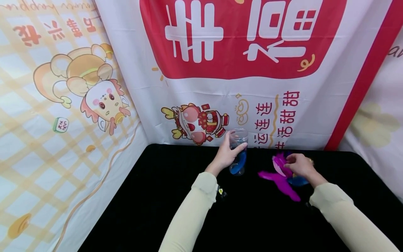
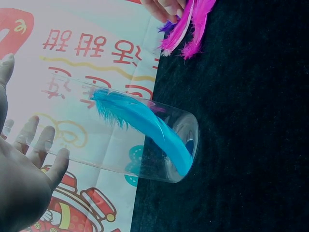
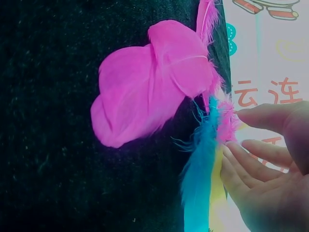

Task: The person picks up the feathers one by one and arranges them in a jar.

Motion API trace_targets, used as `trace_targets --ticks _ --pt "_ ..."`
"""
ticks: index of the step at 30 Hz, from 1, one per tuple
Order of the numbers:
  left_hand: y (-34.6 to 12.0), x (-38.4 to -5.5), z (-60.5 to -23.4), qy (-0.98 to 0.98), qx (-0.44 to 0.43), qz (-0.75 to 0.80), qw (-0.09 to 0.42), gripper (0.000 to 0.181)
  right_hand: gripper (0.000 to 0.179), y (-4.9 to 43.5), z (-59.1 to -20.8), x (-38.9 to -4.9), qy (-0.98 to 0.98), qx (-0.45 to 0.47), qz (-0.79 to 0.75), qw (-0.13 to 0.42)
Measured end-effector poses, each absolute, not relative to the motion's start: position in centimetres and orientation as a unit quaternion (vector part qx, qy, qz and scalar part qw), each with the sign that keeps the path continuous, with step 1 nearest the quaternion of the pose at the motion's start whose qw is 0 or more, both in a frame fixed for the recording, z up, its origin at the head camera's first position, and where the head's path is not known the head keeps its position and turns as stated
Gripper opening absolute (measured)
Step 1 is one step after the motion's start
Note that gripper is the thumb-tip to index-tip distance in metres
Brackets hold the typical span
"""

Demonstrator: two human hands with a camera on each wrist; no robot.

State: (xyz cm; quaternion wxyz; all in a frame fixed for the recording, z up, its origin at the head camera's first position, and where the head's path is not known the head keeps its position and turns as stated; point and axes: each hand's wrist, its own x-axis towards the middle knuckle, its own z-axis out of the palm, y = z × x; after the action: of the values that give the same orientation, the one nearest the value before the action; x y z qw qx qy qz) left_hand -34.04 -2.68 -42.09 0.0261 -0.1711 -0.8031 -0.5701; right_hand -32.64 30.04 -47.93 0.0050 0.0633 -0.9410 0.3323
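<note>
My left hand (image 1: 226,154) grips a tall clear glass (image 1: 238,134) near the table's back edge, thumb across its front. Inside it leans a blue feather (image 2: 145,123), its curved end at the glass's bottom; something small and pink shows behind it. To the right, my right hand (image 1: 300,165) pinches a pink feather (image 3: 226,121) by its fluffy end between thumb and fingers. More magenta feathers (image 3: 145,87) lie in a loose pile beside these fingers. A blue feather (image 3: 199,179) and a yellow feather (image 3: 217,181) lie just under the right hand.
A black cloth (image 1: 252,224) covers the table. Behind it hangs a white and red printed curtain (image 1: 201,87), close to the glass. A patterned curtain (image 1: 63,140) stands on the left. A small dark thing with a yellow mark (image 1: 221,191) is by the left sleeve.
</note>
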Motion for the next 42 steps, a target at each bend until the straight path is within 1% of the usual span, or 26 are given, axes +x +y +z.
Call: trace_targets --ticks 10,22,31,42 --pt "-2.6 -34.0 -42.2 -0.804 -0.168 -0.57 0.031 0.074 0.045 30.2 -48.2 -32.9 -0.939 0.064 0.338 0.006" --pt "-2.6 -34.2 -42.3 -0.801 -0.174 -0.571 0.035 0.073 0.042 29.6 -47.9 -32.9 -0.934 0.058 0.351 0.007" --pt "-2.7 -34.2 -42.3 -0.805 -0.171 -0.567 0.023 0.074 0.043 29.4 -48.3 -33.3 -0.933 0.049 0.357 -0.012" --pt "-2.7 -34.4 -42.3 -0.806 -0.17 -0.566 0.026 0.073 0.043 29.3 -48.5 -33.8 -0.934 0.042 0.355 -0.013"
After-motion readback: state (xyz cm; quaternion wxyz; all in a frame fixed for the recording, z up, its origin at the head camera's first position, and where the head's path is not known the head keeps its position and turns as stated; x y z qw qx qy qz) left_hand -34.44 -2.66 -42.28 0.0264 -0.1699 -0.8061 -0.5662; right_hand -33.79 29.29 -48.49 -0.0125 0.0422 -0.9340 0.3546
